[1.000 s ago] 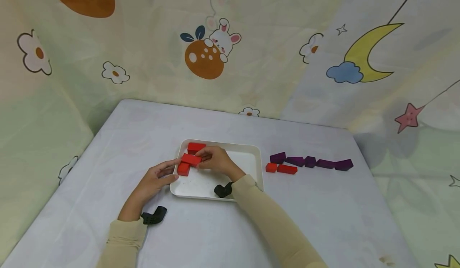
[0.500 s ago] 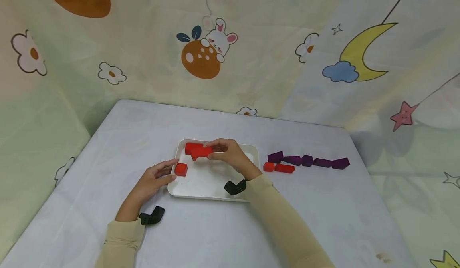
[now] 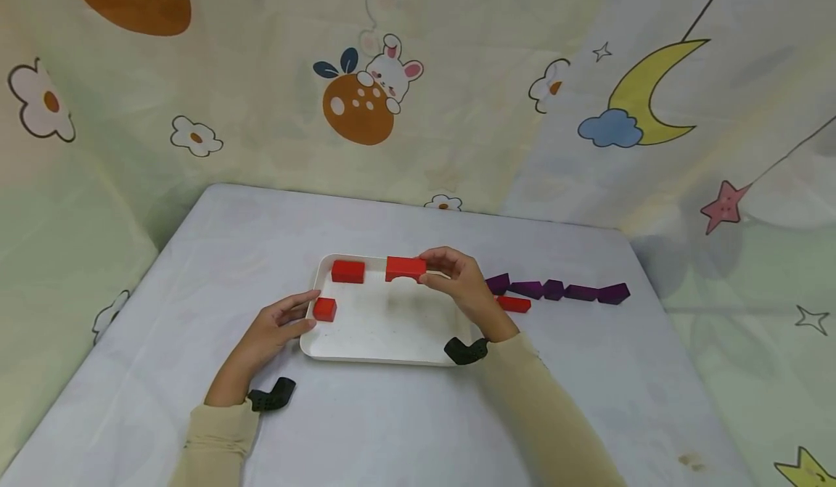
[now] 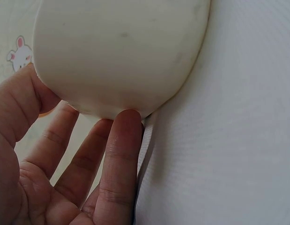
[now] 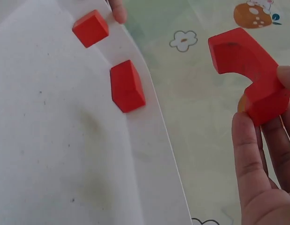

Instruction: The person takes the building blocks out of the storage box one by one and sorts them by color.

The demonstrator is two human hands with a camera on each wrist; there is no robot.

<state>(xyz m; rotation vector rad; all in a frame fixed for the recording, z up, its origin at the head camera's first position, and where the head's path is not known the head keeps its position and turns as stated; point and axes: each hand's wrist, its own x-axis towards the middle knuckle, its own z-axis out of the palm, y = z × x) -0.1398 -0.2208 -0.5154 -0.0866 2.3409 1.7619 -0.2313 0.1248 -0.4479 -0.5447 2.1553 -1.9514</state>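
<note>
A red arch block (image 3: 405, 268) is pinched by my right hand (image 3: 465, 284) above the right half of the white tray (image 3: 385, 327). Its curved notch shows in the right wrist view, where thumb and fingers hold one end of the block (image 5: 234, 51). My left hand (image 3: 271, 331) grips the tray's left edge. The left wrist view has its fingers (image 4: 121, 159) at the rim of the tray (image 4: 126, 51). A red rectangular block (image 3: 348, 271) lies in the tray's far left corner. Nearer me, beside the left fingertips, lies a red cube (image 3: 324, 309).
Right of the tray, several purple blocks (image 3: 580, 292) stand in a row. In front of them lies a long red block (image 3: 514, 304), partly behind the right arm. Black wrist devices (image 3: 271, 394) sit on both wrists. A patterned cloth wall (image 3: 261, 109) stands behind the table.
My right hand has lifted the arch block off the other red blocks and carried it rightward across the tray. The left hand stays at the tray's edge. The head view has shifted slightly.
</note>
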